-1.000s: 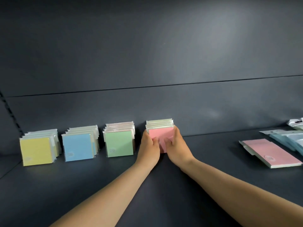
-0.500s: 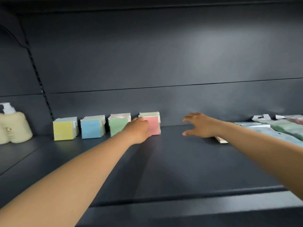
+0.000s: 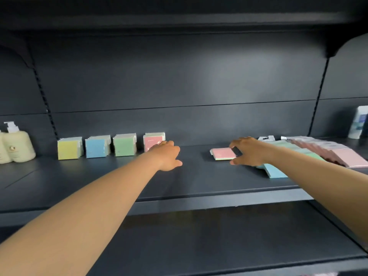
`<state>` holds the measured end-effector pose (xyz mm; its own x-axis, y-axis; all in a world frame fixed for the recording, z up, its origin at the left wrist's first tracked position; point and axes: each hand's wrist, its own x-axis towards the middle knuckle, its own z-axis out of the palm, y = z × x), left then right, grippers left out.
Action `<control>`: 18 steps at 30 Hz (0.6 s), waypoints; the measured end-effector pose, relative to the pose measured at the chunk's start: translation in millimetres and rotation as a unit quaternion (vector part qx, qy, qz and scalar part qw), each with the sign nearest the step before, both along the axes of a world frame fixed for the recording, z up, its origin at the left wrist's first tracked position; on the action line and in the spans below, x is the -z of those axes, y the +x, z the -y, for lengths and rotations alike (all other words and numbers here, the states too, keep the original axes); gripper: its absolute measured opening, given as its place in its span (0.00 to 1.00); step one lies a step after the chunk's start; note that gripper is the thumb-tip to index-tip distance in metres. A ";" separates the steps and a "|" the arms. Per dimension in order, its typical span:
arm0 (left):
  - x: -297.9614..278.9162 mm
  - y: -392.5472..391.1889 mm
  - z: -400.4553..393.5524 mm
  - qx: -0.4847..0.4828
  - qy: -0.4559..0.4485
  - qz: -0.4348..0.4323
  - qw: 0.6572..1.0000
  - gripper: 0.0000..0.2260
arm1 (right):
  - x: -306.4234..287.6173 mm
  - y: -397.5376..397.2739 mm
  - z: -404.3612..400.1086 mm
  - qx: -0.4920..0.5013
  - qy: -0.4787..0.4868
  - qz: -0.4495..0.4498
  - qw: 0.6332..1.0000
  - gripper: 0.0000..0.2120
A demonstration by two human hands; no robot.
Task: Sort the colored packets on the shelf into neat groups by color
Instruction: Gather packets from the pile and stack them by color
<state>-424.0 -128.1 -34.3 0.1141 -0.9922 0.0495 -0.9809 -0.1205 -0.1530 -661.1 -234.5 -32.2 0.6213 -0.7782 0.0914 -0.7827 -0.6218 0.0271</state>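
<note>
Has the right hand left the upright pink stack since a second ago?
Yes. The right hand has gone rightward from the upright pink stack to the flat pink packet.

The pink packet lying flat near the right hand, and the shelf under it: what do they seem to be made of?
Pink packet: probably paper or card sheets in a clear film wrap; matte pastel face, pale layered edge. The film is a guess from the whitish rim.
Shelf: likely painted sheet metal, dark matte grey; a thin folded front lip and a soft, dull sheen suggest it.

no legible text; faint marks on pink packet (image 3: 153, 143) too blurred to read.
</note>
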 end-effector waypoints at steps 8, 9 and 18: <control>-1.8 -65.7 72.3 0.003 0.022 -0.033 0.999 0.24 | -3.1 -46.7 52.9 -0.015 0.008 0.006 1.000 0.28; 0.1 -72.6 84.3 0.000 0.025 -0.045 0.999 0.24 | -3.5 -50.0 64.9 -0.021 0.014 0.008 1.000 0.27; 44.5 -100.9 175.1 -0.085 0.002 -0.255 0.963 0.25 | 12.5 -68.8 152.5 -0.101 0.069 0.054 0.991 0.24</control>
<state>-524.9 -303.2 -78.9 0.2835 -0.9571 -0.0597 -0.8947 -0.2864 0.3428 -729.9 -386.9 -44.7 0.7581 -0.6486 0.0673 -0.6354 -0.7580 -0.1475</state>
